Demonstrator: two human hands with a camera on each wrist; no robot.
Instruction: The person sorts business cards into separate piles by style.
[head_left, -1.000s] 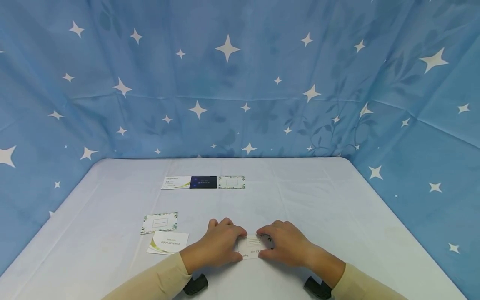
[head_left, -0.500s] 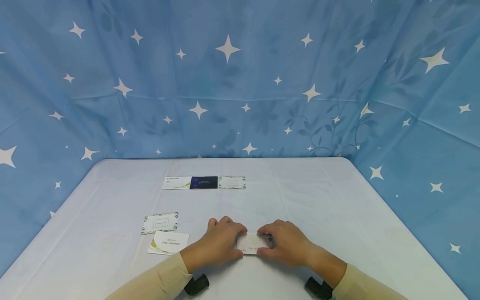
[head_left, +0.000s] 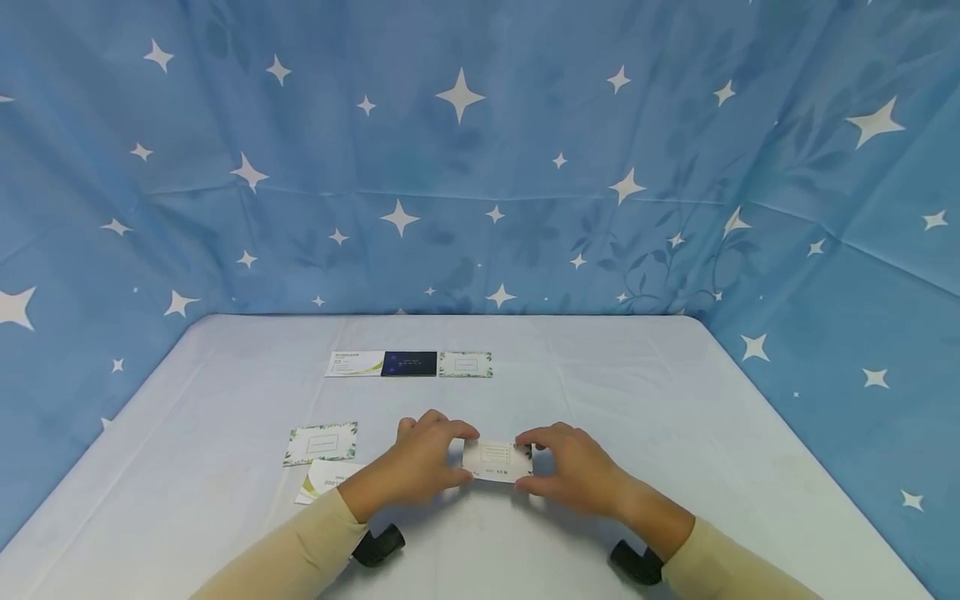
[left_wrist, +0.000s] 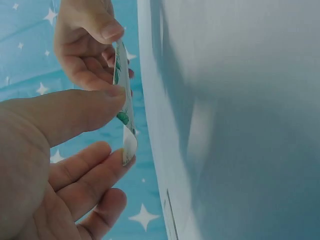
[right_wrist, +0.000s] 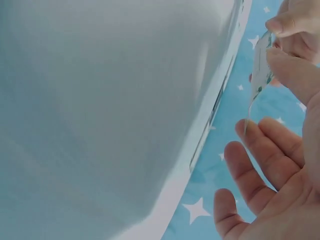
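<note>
A white business card (head_left: 495, 460) printed with small text and leafy corners is held between both hands, lifted off the table. My left hand (head_left: 423, 462) pinches it at its left end, thumb (left_wrist: 107, 102) on the near edge and fingers on the far edge. At the right end my right hand (head_left: 581, 472) holds it the same way between thumb and fingers. The card (right_wrist: 261, 65) bows slightly in the wrist views, its green leaf print showing. A leaf-bordered card (head_left: 321, 443) and a white-and-green card (head_left: 330, 473) lie left of the left hand, the latter partly hidden by the forearm.
Farther back on the white table (head_left: 637, 400) lie a white card with a green curve (head_left: 354, 363), a dark blue card (head_left: 408, 363) and a leaf-bordered card (head_left: 465, 364) in a row. A blue starred curtain (head_left: 480, 250) surrounds the table.
Both hands have raised the card from the tabletop and shifted it forward and slightly left. The left forearm now covers part of the white-and-green card.
</note>
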